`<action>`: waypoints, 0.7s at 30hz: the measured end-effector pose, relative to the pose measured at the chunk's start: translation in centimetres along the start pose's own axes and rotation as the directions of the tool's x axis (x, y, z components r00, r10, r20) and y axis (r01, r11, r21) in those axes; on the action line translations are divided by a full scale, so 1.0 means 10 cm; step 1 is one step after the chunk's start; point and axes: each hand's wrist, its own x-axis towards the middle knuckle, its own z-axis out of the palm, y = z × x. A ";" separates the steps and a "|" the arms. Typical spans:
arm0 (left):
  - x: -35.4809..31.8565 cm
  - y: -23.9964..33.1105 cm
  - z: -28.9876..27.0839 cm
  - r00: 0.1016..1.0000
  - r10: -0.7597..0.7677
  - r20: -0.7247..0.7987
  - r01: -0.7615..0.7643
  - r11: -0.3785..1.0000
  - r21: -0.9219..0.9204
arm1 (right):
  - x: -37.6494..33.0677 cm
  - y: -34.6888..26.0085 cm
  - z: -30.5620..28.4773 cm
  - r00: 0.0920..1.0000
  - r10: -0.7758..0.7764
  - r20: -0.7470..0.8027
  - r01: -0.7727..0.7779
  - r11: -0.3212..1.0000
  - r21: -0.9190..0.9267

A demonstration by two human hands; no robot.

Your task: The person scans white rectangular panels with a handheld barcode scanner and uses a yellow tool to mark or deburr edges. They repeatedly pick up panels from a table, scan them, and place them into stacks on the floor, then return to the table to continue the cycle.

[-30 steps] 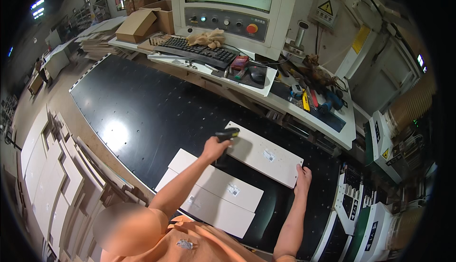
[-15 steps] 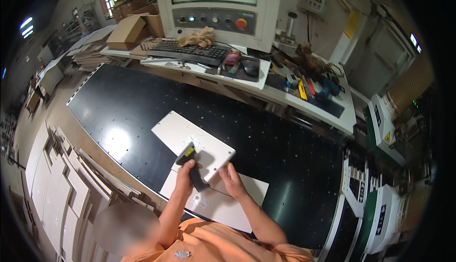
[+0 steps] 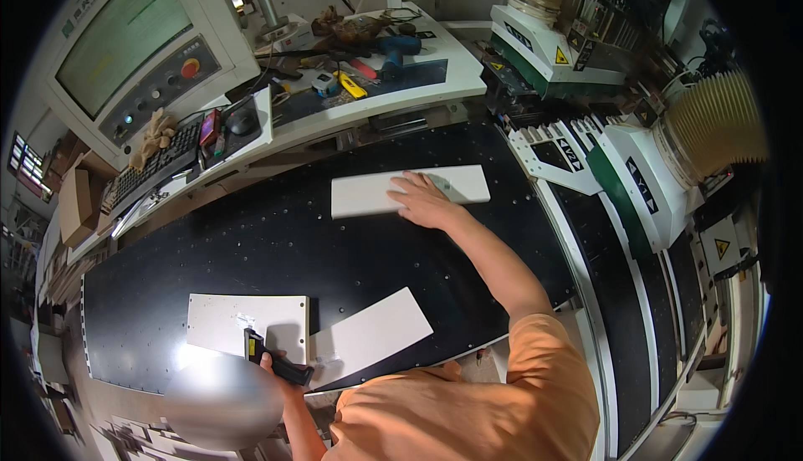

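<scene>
My left hand (image 3: pixel 287 390) is closed round the handle of a black barcode scanner (image 3: pixel 289 370) with a yellow mark. The scanner is over the near edge of a white panel (image 3: pixel 222 310) that has small holes and a label. Touching or close beside that panel, a second white panel (image 3: pixel 376 327) lies at an angle. My right hand (image 3: pixel 425 202) reaches far across, its fingers spread flat on a long white panel (image 3: pixel 360 197). All three panels rest on the black table (image 3: pixel 251 252), which is dotted with small holes.
Beyond the table stands a bench (image 3: pixel 452 93) with a yellow cutter (image 3: pixel 351 84), a blue power tool (image 3: pixel 397 53) and other tools. A control cabinet with a screen (image 3: pixel 125 47) and keyboard (image 3: pixel 167 156) is at left. Machine heads with ribbed hoses (image 3: pixel 711 126) stand at right.
The view has turned right. My right hand has left the near panels and stretched to the far side, where a panel now lies under it. My left hand still holds the scanner.
</scene>
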 end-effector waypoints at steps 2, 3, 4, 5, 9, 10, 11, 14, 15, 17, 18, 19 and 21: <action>0.03 -0.04 -0.02 0.996 -0.045 0.083 0.052 0.994 -0.092 | 0.07 0.18 0.02 0.996 0.049 -0.076 -0.056 0.994 -0.090; 0.08 -0.04 -0.03 0.992 -0.056 0.116 0.071 0.989 -0.127 | 0.11 0.28 0.02 0.993 0.057 -0.101 -0.068 0.991 -0.115; 0.07 -0.05 -0.06 0.984 -0.055 0.169 0.073 0.993 -0.096 | 0.15 0.37 0.01 0.992 0.046 -0.118 -0.060 0.991 -0.116; 0.10 -0.05 -0.06 0.989 -0.081 0.127 0.090 0.994 -0.068 | 0.19 0.46 0.01 0.992 0.059 -0.113 -0.072 0.990 -0.121; 0.14 -0.12 -0.08 0.997 -0.048 0.054 0.050 0.998 -0.036 | 0.33 0.78 -0.05 0.974 0.196 -0.112 -0.223 0.921 -0.318; 0.13 -0.12 -0.09 0.998 -0.022 0.064 0.025 0.999 -0.042 | 0.36 0.84 -0.07 0.940 0.304 -0.156 -0.338 0.891 -0.304; 0.12 -0.13 -0.09 0.998 -0.026 0.048 0.028 0.999 -0.045 | 0.38 0.89 -0.08 0.884 0.439 -0.162 -0.468 0.833 -0.295; 0.09 -0.11 -0.06 0.996 -0.002 0.089 0.007 0.998 -0.057 | 0.38 1.02 -0.09 0.632 0.745 -0.212 -0.774 0.619 -0.132; 0.06 -0.09 -0.06 0.996 0.005 0.088 -0.002 0.999 -0.037 | 0.38 1.06 -0.09 0.591 0.778 -0.213 -0.807 0.576 -0.132; 0.04 -0.07 -0.02 0.998 0.020 0.062 -0.021 1.000 0.016 | 0.38 1.14 -0.06 0.512 0.828 -0.227 -0.858 0.502 -0.108; 0.03 -0.06 0.00 0.998 0.045 0.049 -0.046 0.998 0.032 | 0.39 1.18 -0.04 0.497 0.834 -0.240 -0.867 0.491 -0.086; 0.02 -0.07 0.02 0.999 0.039 0.025 -0.040 0.998 0.037 | 0.39 1.24 -0.01 0.489 0.827 -0.278 -0.866 0.497 -0.045; 0.03 -0.09 0.04 0.998 0.069 -0.004 -0.069 0.998 0.013 | 0.41 1.37 0.06 0.458 0.821 -0.339 -0.868 0.496 0.028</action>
